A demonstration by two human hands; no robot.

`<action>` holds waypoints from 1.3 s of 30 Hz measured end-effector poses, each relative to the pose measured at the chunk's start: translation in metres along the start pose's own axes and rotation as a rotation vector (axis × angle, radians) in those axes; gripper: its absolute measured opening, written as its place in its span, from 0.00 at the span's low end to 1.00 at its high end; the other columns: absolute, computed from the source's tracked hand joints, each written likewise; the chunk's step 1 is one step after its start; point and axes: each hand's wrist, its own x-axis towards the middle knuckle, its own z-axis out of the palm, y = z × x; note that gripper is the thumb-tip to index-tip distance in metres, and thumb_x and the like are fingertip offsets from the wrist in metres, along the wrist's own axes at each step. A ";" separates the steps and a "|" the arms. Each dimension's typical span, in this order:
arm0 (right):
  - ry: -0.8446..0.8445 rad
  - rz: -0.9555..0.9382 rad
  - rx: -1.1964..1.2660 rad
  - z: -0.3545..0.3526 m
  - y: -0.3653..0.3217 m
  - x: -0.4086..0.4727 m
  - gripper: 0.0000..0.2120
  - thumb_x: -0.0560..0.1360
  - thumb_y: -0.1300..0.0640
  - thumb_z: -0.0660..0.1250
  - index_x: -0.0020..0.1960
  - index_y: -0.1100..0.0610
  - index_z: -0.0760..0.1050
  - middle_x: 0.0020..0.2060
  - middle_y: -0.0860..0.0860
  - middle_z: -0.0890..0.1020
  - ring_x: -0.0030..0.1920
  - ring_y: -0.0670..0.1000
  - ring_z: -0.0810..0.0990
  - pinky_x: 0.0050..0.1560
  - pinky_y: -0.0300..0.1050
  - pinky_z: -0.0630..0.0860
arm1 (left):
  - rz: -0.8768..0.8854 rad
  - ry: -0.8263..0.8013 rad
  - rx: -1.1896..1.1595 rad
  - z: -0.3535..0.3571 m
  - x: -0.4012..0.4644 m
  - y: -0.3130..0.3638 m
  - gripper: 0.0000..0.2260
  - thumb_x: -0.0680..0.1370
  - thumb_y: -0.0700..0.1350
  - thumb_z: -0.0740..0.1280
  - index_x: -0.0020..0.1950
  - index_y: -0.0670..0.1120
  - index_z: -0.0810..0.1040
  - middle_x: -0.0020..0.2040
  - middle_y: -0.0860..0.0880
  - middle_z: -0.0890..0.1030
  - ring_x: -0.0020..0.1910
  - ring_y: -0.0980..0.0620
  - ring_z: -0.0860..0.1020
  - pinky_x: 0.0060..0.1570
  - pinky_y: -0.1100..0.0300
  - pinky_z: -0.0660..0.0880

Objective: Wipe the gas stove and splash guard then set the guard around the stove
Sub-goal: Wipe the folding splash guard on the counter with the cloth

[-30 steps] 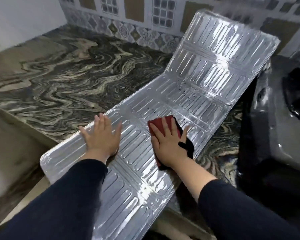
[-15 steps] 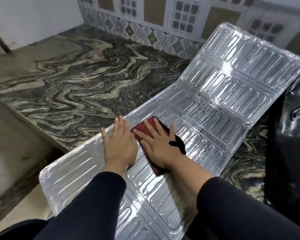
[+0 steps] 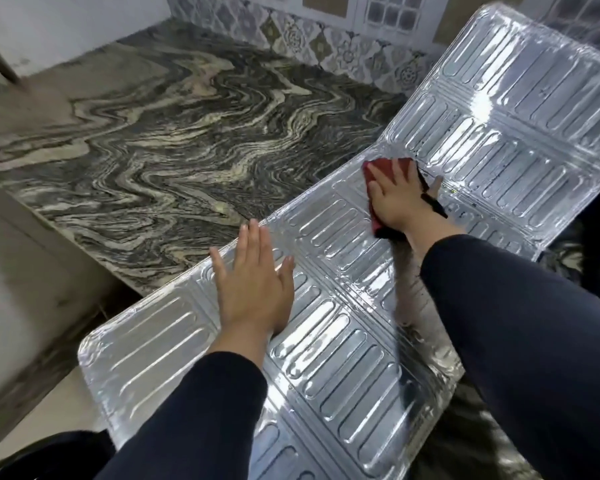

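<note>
The shiny ribbed foil splash guard (image 3: pixel 343 341) lies unfolded across the marble counter, its near end hanging past the counter edge and its far panel (image 3: pixel 520 109) tilted up against the wall. My left hand (image 3: pixel 253 285) rests flat on the middle panel, fingers spread, holding nothing. My right hand (image 3: pixel 399 199) presses a dark red cloth (image 3: pixel 378 171) flat onto the guard near the fold below the raised panel. A black strap shows by my right thumb. The gas stove is out of view.
The grey and cream marble counter (image 3: pixel 174 140) stretches left and back to a patterned tile wall (image 3: pixel 312 39). The counter's front edge (image 3: pixel 66 237) drops to the floor at the left. Something dark sits at the far right edge.
My right hand has slid the red cloth away from me, up toward the fold of the raised panel. My left hand stays flat on the guard, now apart from the right.
</note>
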 end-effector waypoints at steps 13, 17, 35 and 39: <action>0.003 -0.335 -0.058 0.025 0.012 -0.181 0.23 0.77 0.34 0.42 0.71 0.28 0.44 0.77 0.42 0.41 0.75 0.48 0.32 0.68 0.67 0.27 | -0.003 -0.027 0.012 -0.004 0.001 -0.001 0.32 0.79 0.61 0.40 0.78 0.45 0.42 0.79 0.48 0.41 0.77 0.51 0.40 0.73 0.37 0.42; 0.008 -0.113 -0.048 0.011 0.065 -0.150 0.23 0.78 0.34 0.39 0.73 0.31 0.45 0.77 0.42 0.41 0.76 0.48 0.34 0.69 0.67 0.29 | -0.001 -0.036 0.027 -0.004 0.001 -0.001 0.31 0.79 0.61 0.40 0.78 0.45 0.41 0.79 0.48 0.41 0.77 0.51 0.40 0.73 0.38 0.42; 0.054 -0.283 0.017 0.048 -0.054 -0.209 0.23 0.80 0.43 0.42 0.75 0.36 0.46 0.78 0.48 0.42 0.76 0.55 0.33 0.68 0.66 0.28 | -0.068 -0.058 -0.033 -0.008 0.006 0.012 0.29 0.80 0.56 0.39 0.78 0.44 0.43 0.79 0.48 0.43 0.77 0.51 0.39 0.71 0.35 0.39; 0.015 -0.406 -0.024 0.040 -0.040 -0.195 0.22 0.79 0.39 0.41 0.73 0.33 0.47 0.78 0.45 0.42 0.76 0.53 0.33 0.67 0.67 0.25 | -0.041 -0.015 0.021 -0.001 0.005 0.007 0.29 0.79 0.56 0.37 0.78 0.45 0.43 0.79 0.48 0.42 0.77 0.51 0.40 0.71 0.36 0.40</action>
